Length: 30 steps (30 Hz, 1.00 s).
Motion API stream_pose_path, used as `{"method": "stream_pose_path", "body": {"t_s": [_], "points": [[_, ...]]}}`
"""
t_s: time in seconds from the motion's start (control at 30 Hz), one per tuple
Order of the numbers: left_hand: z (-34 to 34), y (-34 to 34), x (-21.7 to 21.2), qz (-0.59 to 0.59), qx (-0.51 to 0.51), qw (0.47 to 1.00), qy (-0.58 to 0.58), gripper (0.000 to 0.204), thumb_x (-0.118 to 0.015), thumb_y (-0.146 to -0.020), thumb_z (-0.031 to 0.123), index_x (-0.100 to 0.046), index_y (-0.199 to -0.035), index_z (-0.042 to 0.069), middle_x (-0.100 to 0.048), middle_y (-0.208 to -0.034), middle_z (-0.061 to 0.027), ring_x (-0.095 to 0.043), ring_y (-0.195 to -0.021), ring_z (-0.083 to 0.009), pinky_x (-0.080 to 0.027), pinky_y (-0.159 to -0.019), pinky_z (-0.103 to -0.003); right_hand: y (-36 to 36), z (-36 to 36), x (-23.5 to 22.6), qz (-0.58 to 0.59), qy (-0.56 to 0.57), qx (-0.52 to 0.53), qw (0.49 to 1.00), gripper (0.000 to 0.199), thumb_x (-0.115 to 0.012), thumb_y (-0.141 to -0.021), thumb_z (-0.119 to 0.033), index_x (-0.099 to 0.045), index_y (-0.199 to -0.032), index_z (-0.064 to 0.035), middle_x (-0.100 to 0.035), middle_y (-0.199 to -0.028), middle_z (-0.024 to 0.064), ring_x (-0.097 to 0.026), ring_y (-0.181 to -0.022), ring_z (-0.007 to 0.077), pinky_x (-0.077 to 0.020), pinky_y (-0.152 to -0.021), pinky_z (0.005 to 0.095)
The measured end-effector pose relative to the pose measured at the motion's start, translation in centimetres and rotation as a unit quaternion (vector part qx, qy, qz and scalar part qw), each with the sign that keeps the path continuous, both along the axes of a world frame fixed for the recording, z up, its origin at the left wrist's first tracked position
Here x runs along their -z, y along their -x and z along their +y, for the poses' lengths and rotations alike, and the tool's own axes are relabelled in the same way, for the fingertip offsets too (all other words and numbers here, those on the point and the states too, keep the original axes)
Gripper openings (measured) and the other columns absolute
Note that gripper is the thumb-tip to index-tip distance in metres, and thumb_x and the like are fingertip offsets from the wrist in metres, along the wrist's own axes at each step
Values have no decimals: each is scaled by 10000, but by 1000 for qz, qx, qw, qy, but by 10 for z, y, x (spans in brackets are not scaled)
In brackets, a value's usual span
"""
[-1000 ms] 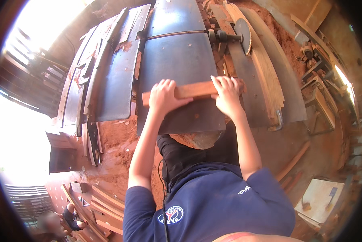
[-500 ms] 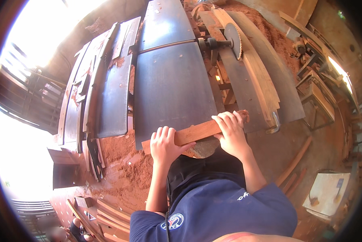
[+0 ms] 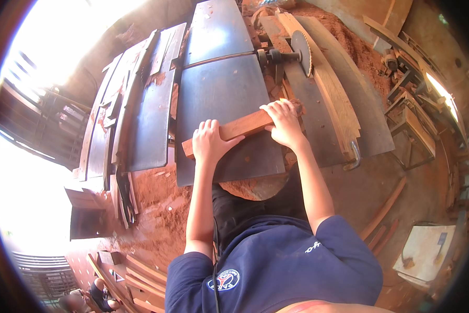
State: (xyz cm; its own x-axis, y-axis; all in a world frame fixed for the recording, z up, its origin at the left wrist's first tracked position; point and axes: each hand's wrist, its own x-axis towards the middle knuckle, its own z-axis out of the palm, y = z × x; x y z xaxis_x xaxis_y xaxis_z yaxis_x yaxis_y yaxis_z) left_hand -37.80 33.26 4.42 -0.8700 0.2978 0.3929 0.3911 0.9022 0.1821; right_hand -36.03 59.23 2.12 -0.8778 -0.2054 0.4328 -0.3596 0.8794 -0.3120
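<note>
A short reddish-brown wooden board (image 3: 245,125) lies slantwise over the near part of the flat metal machine table (image 3: 224,83). My left hand (image 3: 208,143) grips its left end, thumb stretched along the near side. Near the right end, my right hand (image 3: 285,122) has its fingers over the top and its thumb on the near side. The board's rough right tip pokes out past that hand. Whether its underside rests fully on the metal cannot be told. Beyond my right hand, a toothed circular saw blade (image 3: 300,52) sits on a horizontal shaft (image 3: 276,56).
A long timber rail (image 3: 331,94) runs beside the blade, with a bent metal handle (image 3: 353,156) at its near end. More metal tables (image 3: 151,120) stand left. Reddish sawdust (image 3: 161,201) covers the floor. At lower left, another person (image 3: 99,297) is near stacked planks (image 3: 143,276).
Both hands have moved forward with the board, from the table's near edge to farther over its surface. My arms are stretched out more.
</note>
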Motion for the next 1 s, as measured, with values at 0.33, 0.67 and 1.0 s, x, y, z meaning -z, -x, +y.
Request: {"method": "stream_pose_path", "body": {"t_s": [0.33,0.67,1.0], "points": [[-7,-107,-5,-37,58,998,-13,706,-870,-640,693,-586,-839,78,-603,-865,-74,-629,-919,-270,-492,-808,-427,-141,-13,-23,-56,19,35,998,720,-842,-731,-49,-563,-1394,-102,-561,-1311,76,-492,-1348,279,-262,-1219,543],[4,27,1,10,77,997,7,705,-833,-700,697,-661,-863,33,-689,-876,-119,-687,-947,-292,-532,-827,-418,9,8,4,17,-4,18,1000,614,-853,-774,-141,-591,-1329,-132,-604,-1249,68,-521,-1307,271,-280,-1194,503],[7,-52,-3,15,70,997,-6,684,-866,-669,658,-587,-813,50,-642,-851,-113,-649,-875,-310,-519,-785,-440,-78,-8,-13,-18,30,52,998,682,-929,-698,-323,-591,-1251,-112,-602,-1214,79,-518,-1305,284,-262,-1219,540]]}}
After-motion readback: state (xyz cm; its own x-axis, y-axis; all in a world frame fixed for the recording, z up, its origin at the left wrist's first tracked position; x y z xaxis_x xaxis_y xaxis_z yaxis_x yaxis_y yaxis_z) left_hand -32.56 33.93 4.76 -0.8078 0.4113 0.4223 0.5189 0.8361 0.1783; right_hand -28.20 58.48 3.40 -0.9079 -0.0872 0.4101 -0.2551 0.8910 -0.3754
